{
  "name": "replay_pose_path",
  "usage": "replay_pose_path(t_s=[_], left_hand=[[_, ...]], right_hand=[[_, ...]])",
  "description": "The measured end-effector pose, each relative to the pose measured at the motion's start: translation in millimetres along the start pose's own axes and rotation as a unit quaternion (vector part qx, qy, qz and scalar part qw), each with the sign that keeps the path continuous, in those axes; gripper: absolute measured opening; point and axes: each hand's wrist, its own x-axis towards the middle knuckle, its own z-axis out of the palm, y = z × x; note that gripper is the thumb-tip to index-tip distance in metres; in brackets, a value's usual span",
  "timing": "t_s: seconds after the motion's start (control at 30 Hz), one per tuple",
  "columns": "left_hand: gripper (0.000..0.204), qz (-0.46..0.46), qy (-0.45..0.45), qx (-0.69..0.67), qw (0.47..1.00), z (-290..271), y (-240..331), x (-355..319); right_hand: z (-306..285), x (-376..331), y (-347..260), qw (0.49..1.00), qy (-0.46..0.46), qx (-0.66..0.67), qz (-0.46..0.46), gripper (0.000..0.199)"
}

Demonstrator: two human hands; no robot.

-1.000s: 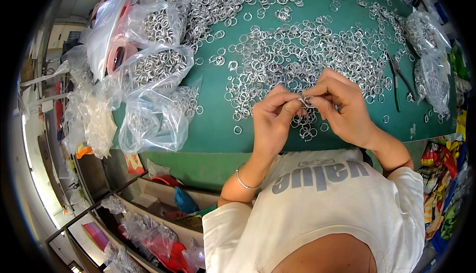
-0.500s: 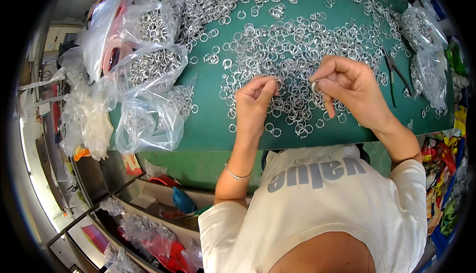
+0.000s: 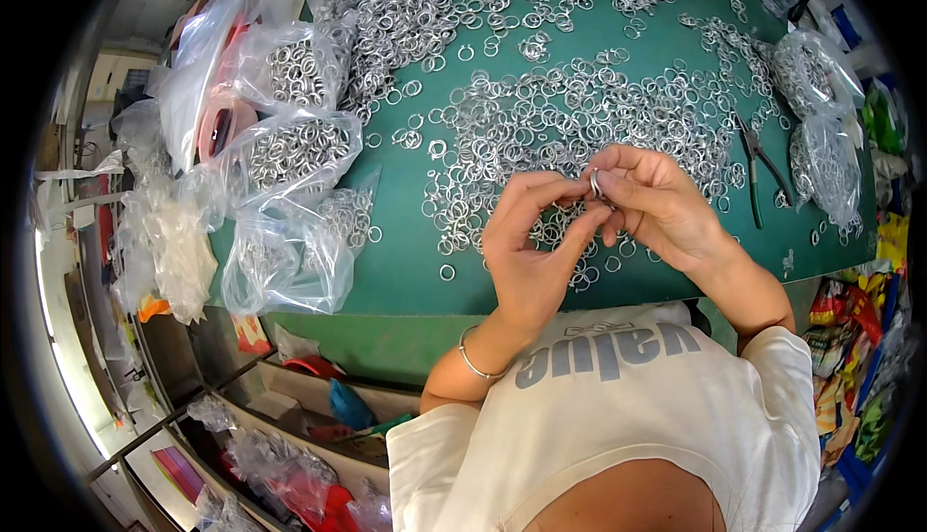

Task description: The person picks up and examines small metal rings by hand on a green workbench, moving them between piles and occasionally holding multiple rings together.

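My two hands meet over the near part of a spread of silver metal rings (image 3: 550,112) on the green tabletop. A metal ring (image 3: 596,182) is pinched upright between the thumb and fingers of my right hand (image 3: 666,209). My left hand (image 3: 531,247) comes to the same ring from the left, index fingertip and thumb curled in against it. Its fingertips partly cover the ring, so whether a second ring is there I cannot tell. A silver bracelet (image 3: 470,353) circles my left wrist.
Clear plastic bags of rings (image 3: 299,151) stand on the left, beside a pink tape roll (image 3: 224,129). Green-handled pliers (image 3: 756,170) lie at the right, near more bagged rings (image 3: 826,165). A denser ring heap (image 3: 401,25) covers the far left. Below the table is an open drawer (image 3: 290,387).
My hands, apart before with a ring in each, have come together. The left moved right and the right moved slightly down and left. The whole view has shifted a little.
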Motion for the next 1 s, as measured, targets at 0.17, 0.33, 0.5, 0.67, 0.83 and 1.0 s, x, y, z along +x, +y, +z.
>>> replay_pose_path(t_s=[0.17,0.33,0.5,0.67,0.83,1.0], left_hand=[[0.016,-0.013,-0.005,0.04,0.999,2,-4,4],[0.017,-0.082,0.012,0.002,0.997,-3,-24,16],[0.03,-0.048,-0.002,0.186,0.981,-18,-33,29],[0.031,0.008,-0.055,0.24,0.969,-19,-45,55],[0.036,0.029,-0.094,0.322,0.942,-46,-65,90],[0.057,0.055,-0.125,0.448,0.883,-57,-95,133]], right_hand=[[1,4,-1,1.0,0.028,0.01,0.002,0.011],[-25,31,-3,0.992,0.033,-0.122,-0.011,0.013],[-37,131,-85,0.989,0.053,-0.103,-0.09,0.011],[-52,252,-192,0.919,0.208,-0.211,-0.259,0.01],[-112,255,-122,0.787,0.149,-0.563,-0.202,0.02],[-109,178,-96,0.581,0.097,-0.762,-0.27,0.043]])
